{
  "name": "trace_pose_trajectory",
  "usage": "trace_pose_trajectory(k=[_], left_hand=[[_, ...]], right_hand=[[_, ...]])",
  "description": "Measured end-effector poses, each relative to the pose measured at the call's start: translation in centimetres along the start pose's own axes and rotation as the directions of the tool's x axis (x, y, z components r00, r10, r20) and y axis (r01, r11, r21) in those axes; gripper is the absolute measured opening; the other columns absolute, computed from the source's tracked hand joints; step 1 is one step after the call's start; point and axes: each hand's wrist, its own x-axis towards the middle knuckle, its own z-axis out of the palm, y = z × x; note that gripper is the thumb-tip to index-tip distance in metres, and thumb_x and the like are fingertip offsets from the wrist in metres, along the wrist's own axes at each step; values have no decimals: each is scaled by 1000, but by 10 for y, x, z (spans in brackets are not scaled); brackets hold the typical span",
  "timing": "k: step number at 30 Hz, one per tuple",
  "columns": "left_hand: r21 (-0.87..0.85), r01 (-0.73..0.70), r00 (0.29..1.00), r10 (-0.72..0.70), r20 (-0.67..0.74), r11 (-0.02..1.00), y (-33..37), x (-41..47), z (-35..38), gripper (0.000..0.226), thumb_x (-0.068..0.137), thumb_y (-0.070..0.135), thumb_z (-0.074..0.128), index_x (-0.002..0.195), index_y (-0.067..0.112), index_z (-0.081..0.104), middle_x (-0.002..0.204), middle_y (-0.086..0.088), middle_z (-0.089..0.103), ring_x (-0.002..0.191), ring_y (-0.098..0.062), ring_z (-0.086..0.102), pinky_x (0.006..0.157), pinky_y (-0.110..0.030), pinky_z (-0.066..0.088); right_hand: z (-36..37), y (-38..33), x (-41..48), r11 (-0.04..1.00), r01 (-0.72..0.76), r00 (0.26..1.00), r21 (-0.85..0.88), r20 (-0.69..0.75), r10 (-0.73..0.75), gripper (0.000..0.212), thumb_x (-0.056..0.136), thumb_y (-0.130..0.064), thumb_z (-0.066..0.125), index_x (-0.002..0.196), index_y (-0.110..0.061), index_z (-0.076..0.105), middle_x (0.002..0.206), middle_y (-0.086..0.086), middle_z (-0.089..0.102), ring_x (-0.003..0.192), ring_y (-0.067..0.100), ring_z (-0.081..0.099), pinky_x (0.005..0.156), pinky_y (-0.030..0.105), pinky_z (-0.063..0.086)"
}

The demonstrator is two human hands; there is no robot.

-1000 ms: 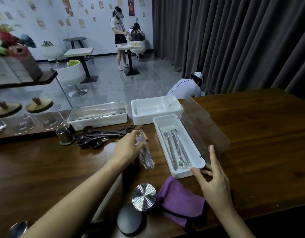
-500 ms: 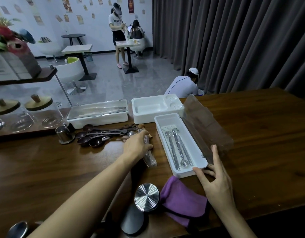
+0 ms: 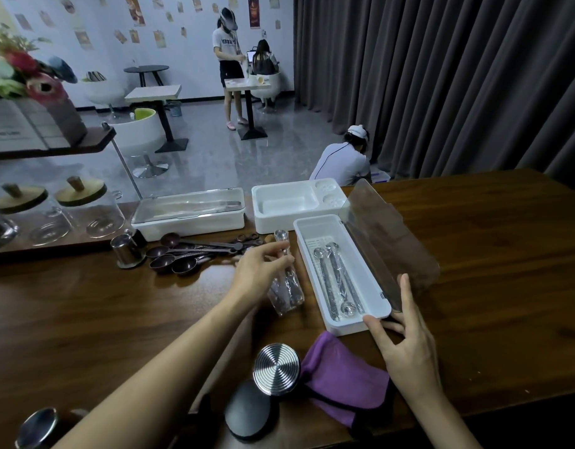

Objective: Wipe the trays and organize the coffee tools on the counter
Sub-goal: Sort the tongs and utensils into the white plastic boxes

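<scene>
A long white tray (image 3: 370, 306) lies open on the wooden counter (image 3: 490, 286), its clear lid (image 3: 389, 241) tilted up to the right. Two metal spoons (image 3: 336, 277) rest inside it. My left hand (image 3: 261, 270) pinches a clear plastic packet of metal spoons (image 3: 287, 288) just left of the tray. My right hand (image 3: 406, 341) touches the tray's near right corner, fingers straight against the lid's lower end. A purple cloth (image 3: 344, 377) lies by my right wrist. Dark measuring spoons (image 3: 185, 254) lie to the far left.
A closed lidded tray (image 3: 188, 212) and an open white tray with compartments (image 3: 295, 202) stand at the counter's far edge. A steel tamper (image 3: 276, 369) and a black disc (image 3: 248, 413) sit near me. A metal cup (image 3: 127, 251) and glass jars (image 3: 85, 209) stand left.
My left hand has taken hold of the spoon packet and tipped its far end up, close beside the open tray. My right hand stays at the tray's corner.
</scene>
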Motion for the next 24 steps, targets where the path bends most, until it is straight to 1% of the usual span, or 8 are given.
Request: trace_pose_trajectory(k=[2, 5, 7, 11, 14, 17, 19, 24], left_hand=[[-25, -35, 999, 35, 5, 999, 12, -1, 5, 40, 87, 32, 77, 127, 27, 71, 92, 7, 73, 74, 9, 62, 68, -5, 44], [-90, -52, 998, 55, 31, 995, 26, -2, 19, 43, 87, 27, 78, 129, 22, 70, 95, 8, 73, 78, 8, 62, 76, -7, 45], [-54, -55, 997, 57, 45, 997, 31, -3, 33, 46, 86, 32, 80, 130, 24, 70, 102, 9, 74, 89, 5, 64, 87, -17, 49], [139, -115, 992, 105, 75, 984, 30, -1, 62, 52, 84, 49, 74, 131, 28, 68, 123, 13, 71, 120, -7, 61, 105, -41, 49], [360, -196, 981, 178, 82, 912, 30, 7, 76, 48, 86, 56, 67, 129, 35, 68, 120, 17, 72, 125, -14, 56, 109, -50, 42], [481, -232, 973, 202, 114, 845, 29, 17, 79, 42, 88, 54, 67, 126, 38, 69, 111, 18, 74, 126, -15, 53, 114, -54, 29], [530, -237, 971, 185, 150, 814, 28, 19, 79, 41, 89, 53, 67, 127, 40, 68, 108, 18, 74, 130, -17, 48, 118, -57, 17], [610, -249, 967, 153, 206, 752, 33, 18, 80, 40, 89, 48, 70, 128, 37, 68, 106, 14, 75, 140, -20, 38, 120, -61, 2]], right_hand=[[1, 0, 0, 1000, 8, 1000, 11, -8, -8, 94, 78, -59, 65, 154, -56, 11, 156, -5, 42, 101, -12, 63, 81, 13, 52], [1, 1, 1, 1000, -1, 1000, 9, -12, 1, 93, 79, -59, 64, 155, -56, 10, 157, -5, 41, 101, -15, 61, 79, 4, 48], [1, 1, 1, 1000, -2, 1000, 1, -13, 2, 94, 79, -60, 64, 155, -54, 10, 157, -3, 42, 101, -15, 60, 79, 5, 49], [1, 1, 0, 1000, -19, 1000, -14, -12, 18, 94, 79, -62, 63, 156, -52, 11, 152, -1, 49, 99, -14, 62, 79, 4, 47], [0, 1, 0, 1000, -16, 1000, -23, -11, 15, 93, 80, -62, 62, 156, -52, 10, 155, -5, 44, 100, -14, 61, 78, 2, 46], [0, 1, 0, 1000, -7, 1000, -17, 0, 7, 93, 80, -62, 62, 155, -56, 7, 158, -10, 39, 101, -13, 61, 81, 13, 52], [0, 0, 0, 1000, -6, 1000, -21, 5, 6, 93, 80, -63, 62, 154, -56, 7, 158, -11, 39, 100, -13, 61, 81, 16, 53], [0, 0, 0, 999, -19, 1000, -29, 0, 19, 92, 80, -66, 60, 154, -56, 7, 157, -6, 43, 99, -16, 60, 78, 3, 47]])
